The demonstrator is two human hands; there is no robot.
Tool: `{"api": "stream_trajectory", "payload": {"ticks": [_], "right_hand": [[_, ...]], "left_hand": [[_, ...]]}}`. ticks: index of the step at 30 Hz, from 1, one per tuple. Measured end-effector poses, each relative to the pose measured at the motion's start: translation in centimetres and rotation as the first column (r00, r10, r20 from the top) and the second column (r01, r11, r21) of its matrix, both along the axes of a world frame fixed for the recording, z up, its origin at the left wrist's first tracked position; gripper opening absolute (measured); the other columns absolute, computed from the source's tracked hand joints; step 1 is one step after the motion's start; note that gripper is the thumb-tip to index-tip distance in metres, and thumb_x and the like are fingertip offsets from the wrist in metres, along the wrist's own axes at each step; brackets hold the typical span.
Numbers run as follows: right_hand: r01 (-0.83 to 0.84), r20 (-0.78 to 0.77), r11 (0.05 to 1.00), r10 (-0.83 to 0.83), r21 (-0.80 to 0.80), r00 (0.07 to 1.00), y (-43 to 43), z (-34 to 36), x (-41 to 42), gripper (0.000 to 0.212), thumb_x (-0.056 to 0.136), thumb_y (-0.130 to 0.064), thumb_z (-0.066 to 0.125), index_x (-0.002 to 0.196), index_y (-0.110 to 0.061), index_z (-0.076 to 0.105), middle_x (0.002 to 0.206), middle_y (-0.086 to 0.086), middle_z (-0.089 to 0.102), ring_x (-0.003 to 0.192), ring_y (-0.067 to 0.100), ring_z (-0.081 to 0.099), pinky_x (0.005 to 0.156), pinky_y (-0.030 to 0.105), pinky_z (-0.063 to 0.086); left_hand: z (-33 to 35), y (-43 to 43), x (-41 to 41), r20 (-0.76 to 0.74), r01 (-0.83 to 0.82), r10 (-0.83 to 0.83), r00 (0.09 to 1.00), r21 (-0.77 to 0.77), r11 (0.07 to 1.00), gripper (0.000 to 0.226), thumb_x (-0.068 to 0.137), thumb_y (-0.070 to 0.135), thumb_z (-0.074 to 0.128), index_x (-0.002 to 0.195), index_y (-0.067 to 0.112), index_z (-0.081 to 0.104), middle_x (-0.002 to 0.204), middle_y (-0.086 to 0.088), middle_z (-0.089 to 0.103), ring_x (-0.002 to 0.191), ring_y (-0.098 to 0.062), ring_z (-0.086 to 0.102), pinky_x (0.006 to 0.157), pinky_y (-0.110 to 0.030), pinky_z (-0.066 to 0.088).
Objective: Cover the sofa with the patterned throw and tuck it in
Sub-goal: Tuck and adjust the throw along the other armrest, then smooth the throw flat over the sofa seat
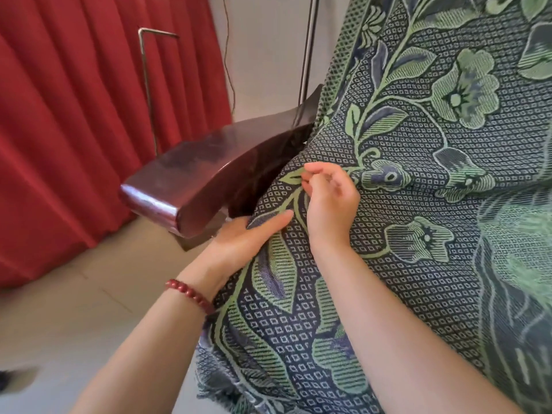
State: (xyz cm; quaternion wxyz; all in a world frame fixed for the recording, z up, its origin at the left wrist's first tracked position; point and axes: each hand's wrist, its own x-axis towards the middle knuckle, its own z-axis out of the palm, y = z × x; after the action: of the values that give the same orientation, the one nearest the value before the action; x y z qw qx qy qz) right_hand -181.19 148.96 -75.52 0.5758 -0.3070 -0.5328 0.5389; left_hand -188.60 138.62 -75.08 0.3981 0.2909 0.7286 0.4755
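The patterned throw [418, 204], dark blue with green flowers and leaves, lies over the sofa's seat and back and fills the right of the view. The sofa's dark wooden armrest [191, 180] sticks out bare at the left. My left hand [254, 234], with a red bead bracelet on its wrist, grips the throw's edge just beside the armrest, its fingers hidden under the cloth and its thumb on top. My right hand [328, 198] rests on the throw a little above, its fingers curled and pinching the cloth near the gap by the armrest.
A red curtain [89, 115] hangs at the left. A thin metal frame [146, 70] and a metal pole [307, 49] stand by the white wall behind the armrest. Pale floor tiles [74, 309] lie below. The throw's fringed hem [215, 383] hangs down in front.
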Motion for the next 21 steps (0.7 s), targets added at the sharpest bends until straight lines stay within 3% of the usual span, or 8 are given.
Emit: {"api": "stream_trajectory", "payload": {"ticks": [2,5,7,11,13,16,19,21], "right_hand": [[0.030,-0.027,1.000,-0.030,0.007,0.999,0.5,0.5,0.5,0.021,0.082,0.000,0.051,0.081,-0.011,0.068,0.067,-0.013,0.067,0.069,0.006,0.062,0.074,0.032,0.055],[0.076,-0.033,0.996,-0.078,-0.052,0.996,2.1,0.9,1.3,0.023,0.086,-0.002,0.051,0.080,-0.017,0.067,0.072,-0.014,0.067,0.071,0.004,0.063,0.071,0.029,0.055],[0.074,-0.004,0.988,-0.075,-0.138,0.997,3.0,0.7,1.7,0.021,0.091,-0.004,0.050,0.084,-0.015,0.066,0.086,-0.006,0.068,0.084,0.010,0.066,0.070,0.024,0.055],[0.012,-0.088,0.980,-0.031,-0.200,0.996,3.5,0.9,2.7,0.028,0.091,0.007,0.041,0.087,-0.010,0.063,0.089,0.000,0.064,0.089,0.014,0.065,0.072,0.024,0.056],[0.017,-0.131,0.982,-0.043,-0.188,0.990,4.0,1.2,3.4,0.029,0.090,0.009,0.040,0.087,-0.008,0.063,0.088,-0.001,0.064,0.090,0.015,0.065,0.071,0.026,0.057],[0.043,-0.140,0.983,-0.069,-0.179,0.988,5.3,1.3,4.6,0.030,0.089,0.008,0.042,0.085,-0.010,0.065,0.085,-0.003,0.064,0.089,0.015,0.065,0.072,0.029,0.057],[0.055,-0.154,0.982,-0.083,-0.181,0.984,6.4,1.1,5.4,0.031,0.089,0.009,0.043,0.083,-0.012,0.066,0.084,-0.003,0.065,0.089,0.016,0.066,0.073,0.032,0.057],[0.049,-0.150,0.984,-0.075,-0.173,0.986,7.0,1.2,5.9,0.030,0.089,0.009,0.042,0.087,-0.009,0.066,0.092,0.001,0.065,0.093,0.016,0.066,0.072,0.029,0.057]], "left_hand": [[0.4,0.8,0.7,-0.129,0.003,-0.012,0.992,-0.069,0.998,0.062,0.068,0.076,0.057,0.110,0.032,0.067,0.109,0.012,0.069,0.100,-0.013,0.065,0.095,-0.029,0.046],[1.5,1.6,0.8,-0.280,0.071,-0.107,0.954,-0.136,0.988,0.027,0.083,0.056,0.058,0.098,0.034,0.062,0.106,0.012,0.067,0.101,-0.013,0.062,0.090,-0.027,0.045],[1.8,2.5,1.3,-0.440,0.039,-0.103,0.892,-0.151,0.988,0.030,0.083,0.045,0.061,0.106,0.027,0.054,0.107,0.007,0.061,0.104,-0.018,0.058,0.088,-0.028,0.044],[1.8,5.9,2.6,-0.731,0.047,0.014,0.682,0.062,0.997,0.070,0.082,0.033,0.062,0.144,0.014,0.032,0.146,-0.012,0.034,0.137,-0.027,0.032,0.111,-0.037,0.031],[2.3,8.4,2.6,-0.757,0.094,0.081,0.648,0.185,0.978,0.062,0.088,0.028,0.060,0.144,0.014,0.037,0.151,-0.009,0.032,0.141,-0.021,0.028,0.114,-0.028,0.023],[3.2,11.9,3.0,-0.593,0.098,0.182,0.784,0.407,0.908,0.040,0.093,0.016,0.056,0.133,0.018,0.053,0.136,0.001,0.053,0.127,-0.010,0.047,0.100,-0.011,0.029],[4.0,14.3,4.3,-0.179,0.072,0.025,0.983,0.513,0.855,0.032,0.097,0.011,0.048,0.126,0.020,0.057,0.126,0.006,0.061,0.114,-0.002,0.054,0.100,-0.020,0.042],[3.4,15.5,4.8,-0.032,0.091,-0.086,0.996,0.490,0.867,0.029,0.099,0.014,0.044,0.122,0.027,0.058,0.125,0.009,0.060,0.117,-0.002,0.052,0.103,-0.030,0.041]]}}
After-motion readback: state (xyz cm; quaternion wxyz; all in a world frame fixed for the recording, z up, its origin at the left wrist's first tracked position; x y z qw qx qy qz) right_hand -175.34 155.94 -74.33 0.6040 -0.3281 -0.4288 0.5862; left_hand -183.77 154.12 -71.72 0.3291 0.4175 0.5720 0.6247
